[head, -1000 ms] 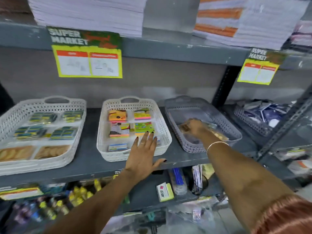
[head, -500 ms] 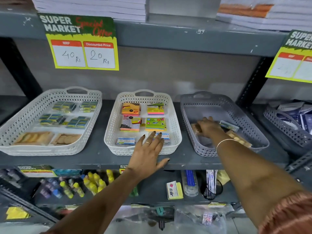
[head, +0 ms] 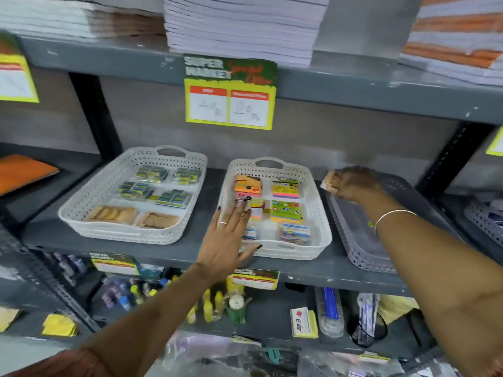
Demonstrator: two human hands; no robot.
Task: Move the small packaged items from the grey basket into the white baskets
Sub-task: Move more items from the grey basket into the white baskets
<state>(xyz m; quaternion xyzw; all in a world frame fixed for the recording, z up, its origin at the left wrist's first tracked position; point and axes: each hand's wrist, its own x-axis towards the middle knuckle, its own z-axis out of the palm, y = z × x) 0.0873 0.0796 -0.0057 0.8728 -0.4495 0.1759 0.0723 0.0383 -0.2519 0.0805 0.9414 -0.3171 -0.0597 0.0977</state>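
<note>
My right hand [head: 353, 183] is lifted above the left rim of the grey basket [head: 362, 248] and is shut on a small tan packet [head: 328, 182]. My left hand [head: 228, 235] lies flat with fingers spread over the front left corner of the middle white basket [head: 321, 240], which holds colourful sticky-note packs [head: 285, 210]. The left white basket [head: 81, 216] holds blue-yellow packets [head: 136, 190] and tan packets [head: 114, 213] at its front. The grey basket's visible floor looks bare; my right arm hides part of it.
All three baskets stand on a grey metal shelf [head: 190, 251]. A price sign [head: 230, 93] hangs from the shelf above, under stacks of notebooks [head: 242, 25]. The lower shelf holds glue bottles [head: 212, 306], sticky notes and pens. Another perforated basket [head: 484, 221] sits far right.
My right hand has come up out of the grey basket holding a tan packet and moved left towards the white baskets. My left hand stays on the middle basket. The view has swung left.
</note>
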